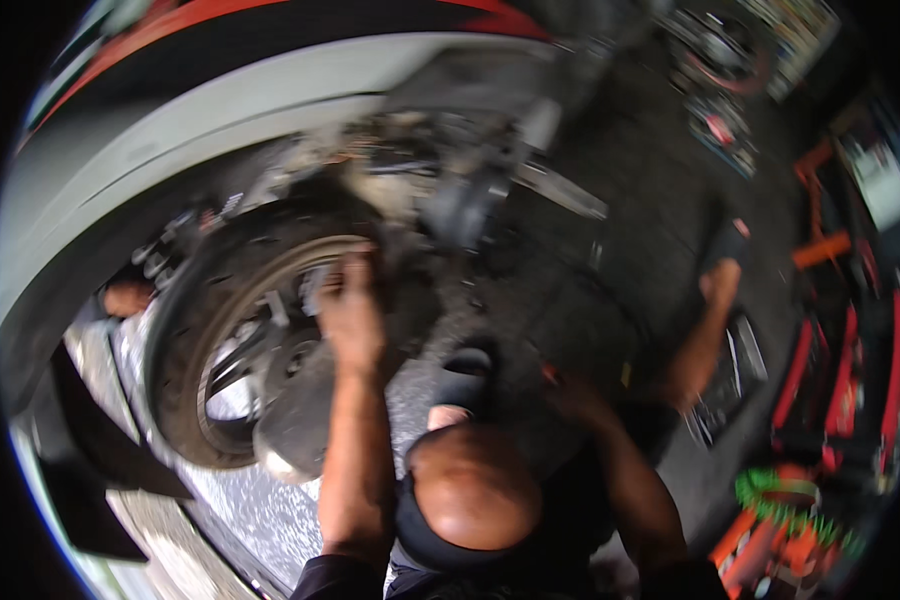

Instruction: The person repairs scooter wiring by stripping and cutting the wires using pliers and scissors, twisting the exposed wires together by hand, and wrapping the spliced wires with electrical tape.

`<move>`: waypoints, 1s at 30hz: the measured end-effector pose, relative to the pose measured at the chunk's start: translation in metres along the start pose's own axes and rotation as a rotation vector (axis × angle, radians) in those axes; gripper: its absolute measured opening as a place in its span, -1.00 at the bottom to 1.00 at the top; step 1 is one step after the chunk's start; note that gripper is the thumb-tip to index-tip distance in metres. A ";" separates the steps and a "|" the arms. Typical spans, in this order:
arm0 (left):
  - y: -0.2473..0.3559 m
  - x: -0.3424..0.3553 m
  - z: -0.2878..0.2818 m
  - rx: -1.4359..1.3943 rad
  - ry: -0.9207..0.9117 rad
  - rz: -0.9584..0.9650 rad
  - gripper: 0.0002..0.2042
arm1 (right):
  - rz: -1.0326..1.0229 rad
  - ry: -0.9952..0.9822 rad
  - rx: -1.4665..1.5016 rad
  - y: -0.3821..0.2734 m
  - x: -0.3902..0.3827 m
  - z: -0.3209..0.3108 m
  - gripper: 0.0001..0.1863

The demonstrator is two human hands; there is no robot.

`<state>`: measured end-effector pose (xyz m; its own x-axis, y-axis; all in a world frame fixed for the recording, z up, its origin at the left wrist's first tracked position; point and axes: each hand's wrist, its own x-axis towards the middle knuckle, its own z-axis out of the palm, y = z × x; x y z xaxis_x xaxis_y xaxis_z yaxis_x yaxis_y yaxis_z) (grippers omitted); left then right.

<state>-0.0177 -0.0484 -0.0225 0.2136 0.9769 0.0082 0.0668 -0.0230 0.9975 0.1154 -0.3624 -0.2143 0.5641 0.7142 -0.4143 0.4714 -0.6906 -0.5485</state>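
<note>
A scooter-like vehicle's wheel (175,350), with a black tyre and spoked metal rim, stands at the left beneath a silver-grey body panel (210,105). My left hand (350,305) is at the right side of its rim, fingers bent over the edge. Below the hub sits a dark rounded cover (295,420). Right of the wheel, mechanical parts (460,205) show, blurred. My right hand (575,400) is low over the dark floor, right of my foot. A small reddish spot shows at its fingertips; motion blur hides whether it holds anything.
My bent knee (475,490) and sandalled feet (460,380) are close below. Rightward lie a dark tray (725,385), red-edged tool racks (840,390) and a green coiled hose (780,495). Other parts (720,135) lie at the far right.
</note>
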 end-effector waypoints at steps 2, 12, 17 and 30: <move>-0.003 0.002 -0.003 0.161 0.015 0.137 -0.65 | -0.062 -0.080 -0.242 0.039 -0.003 0.054 -0.59; 0.001 -0.003 0.001 0.559 0.149 0.528 -0.58 | 0.276 0.478 0.201 0.047 0.001 0.088 -0.62; 0.017 -0.011 -0.005 0.583 0.048 0.408 -0.65 | 0.209 0.472 0.309 0.020 0.037 0.032 -0.76; 0.059 0.008 -0.026 0.734 -0.130 0.476 -0.77 | -1.004 0.646 0.507 -0.322 0.095 -0.096 -0.51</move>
<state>-0.0370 -0.0364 0.0380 0.4847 0.7978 0.3587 0.5416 -0.5957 0.5931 0.0826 -0.0834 -0.0072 0.4058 0.6095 0.6811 0.6490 0.3325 -0.6843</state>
